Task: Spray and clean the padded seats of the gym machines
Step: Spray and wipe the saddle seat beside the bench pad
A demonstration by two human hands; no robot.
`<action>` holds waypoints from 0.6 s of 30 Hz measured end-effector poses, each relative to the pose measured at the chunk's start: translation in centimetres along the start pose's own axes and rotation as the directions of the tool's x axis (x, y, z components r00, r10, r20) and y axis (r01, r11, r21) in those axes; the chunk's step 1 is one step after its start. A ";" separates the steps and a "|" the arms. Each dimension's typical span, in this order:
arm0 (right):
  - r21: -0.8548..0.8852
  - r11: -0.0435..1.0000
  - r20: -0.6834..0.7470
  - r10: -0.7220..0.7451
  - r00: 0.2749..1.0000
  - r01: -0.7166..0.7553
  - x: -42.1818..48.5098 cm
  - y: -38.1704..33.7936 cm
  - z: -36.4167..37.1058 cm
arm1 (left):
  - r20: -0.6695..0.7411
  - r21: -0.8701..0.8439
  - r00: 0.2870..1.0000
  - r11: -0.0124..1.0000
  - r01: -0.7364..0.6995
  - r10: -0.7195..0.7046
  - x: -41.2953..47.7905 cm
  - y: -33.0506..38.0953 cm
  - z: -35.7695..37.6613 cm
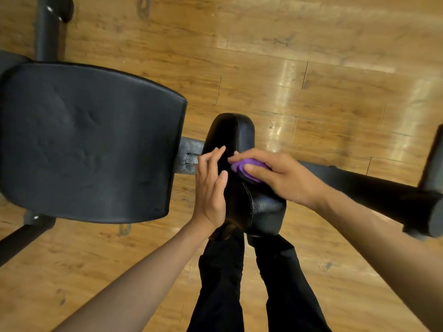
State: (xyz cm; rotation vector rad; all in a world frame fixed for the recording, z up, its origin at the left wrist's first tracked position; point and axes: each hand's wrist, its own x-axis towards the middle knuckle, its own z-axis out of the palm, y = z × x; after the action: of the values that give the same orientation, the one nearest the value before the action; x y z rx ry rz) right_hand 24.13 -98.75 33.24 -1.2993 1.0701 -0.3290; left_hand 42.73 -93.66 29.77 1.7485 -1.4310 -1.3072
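Observation:
A narrow black padded roller [260, 207] stands right below me, seen from above. My right hand [278, 178] grips a bunched purple cloth [242, 169] and presses it on the top of this pad. My left hand [211, 188] lies flat against the pad's left side with straight fingers. A wide black padded seat [88, 142] fills the left of the view, apart from both hands. No spray bottle is in view.
A grey metal bar [188, 155] joins the seat to the small pad. A black frame tube [374, 185] runs off to the right and ends near the edge. Another upright post [48, 27] stands at the top left. Wooden floor [311, 68] lies all around; my legs [239, 283] stand below.

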 end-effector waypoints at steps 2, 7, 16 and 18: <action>-0.018 0.999 -0.029 0.041 0.999 -0.041 -3.0 -1.7 -0.5 | 0.013 0.018 1.000 1.000 0.008 -0.009 -0.1 0.1 -0.1; -0.129 0.992 -0.246 -0.030 0.969 -0.002 -9.6 -4.7 2.2 | 0.038 0.092 0.999 0.996 0.007 -0.011 0.2 0.3 -0.4; -0.187 0.961 -0.629 0.041 0.776 -0.203 -5.3 -5.2 6.5 | 0.015 0.055 1.000 0.998 -0.006 0.005 0.3 0.0 -0.1; -0.089 0.929 -0.692 0.203 0.693 -0.360 -2.9 -5.1 5.3 | 0.008 0.021 1.000 1.000 0.003 -0.003 0.4 -0.3 0.0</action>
State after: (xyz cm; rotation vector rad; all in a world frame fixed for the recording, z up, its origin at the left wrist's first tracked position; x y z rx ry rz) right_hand 28.59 -94.88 38.57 -1.1961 1.9613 -0.4746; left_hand 42.83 -93.99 29.40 1.7612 -1.4527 -1.3068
